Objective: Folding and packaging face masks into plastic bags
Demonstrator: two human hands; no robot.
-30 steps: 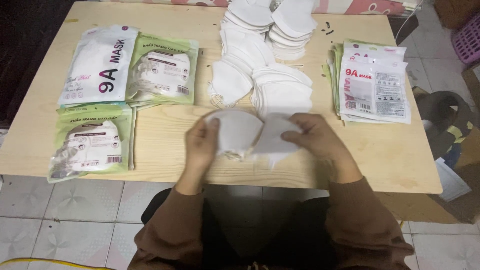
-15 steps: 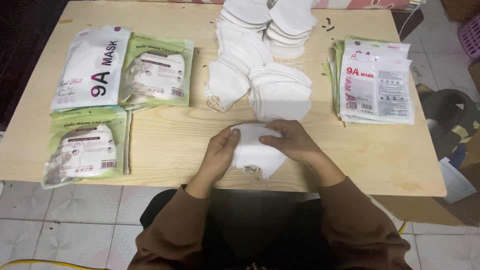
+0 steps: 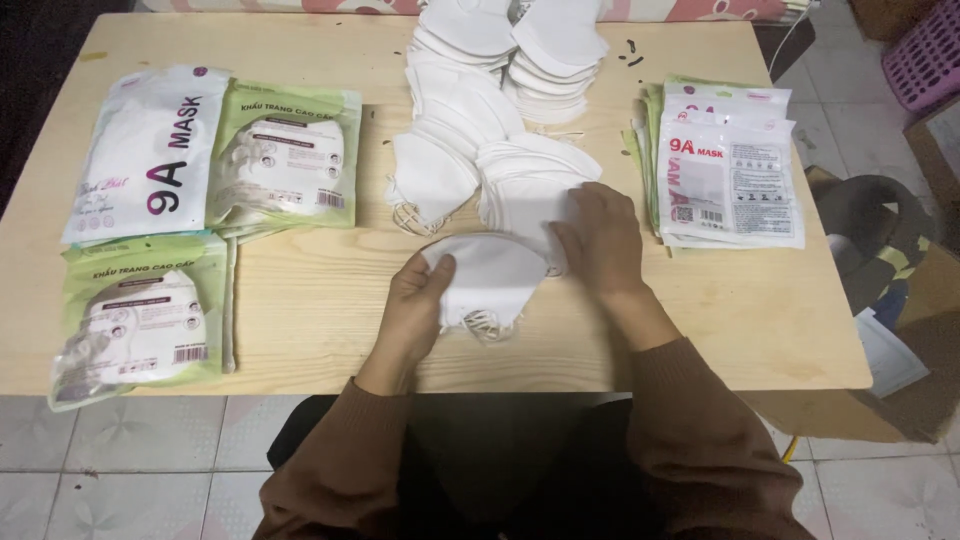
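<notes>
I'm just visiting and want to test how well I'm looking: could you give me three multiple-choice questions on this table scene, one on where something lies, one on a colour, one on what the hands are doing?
1. Where does the stack of flat packets with pink tops lie?
A. On the table's right side
B. On the floor
C. Under the person's left hand

2. What colour are the loose masks heaped mid-table?
A. Blue
B. White
C. Black

3. What is the left hand doing?
A. Resting on a green packet
B. Hanging off the table
C. Holding the edge of a white mask on the table

Answers: 1 A, the stack sits near the right edge of the wooden table. 2 B, every loose mask is white. 3 C, its thumb and fingers grip that mask, while the right hand rests on the mask pile beside it.
</notes>
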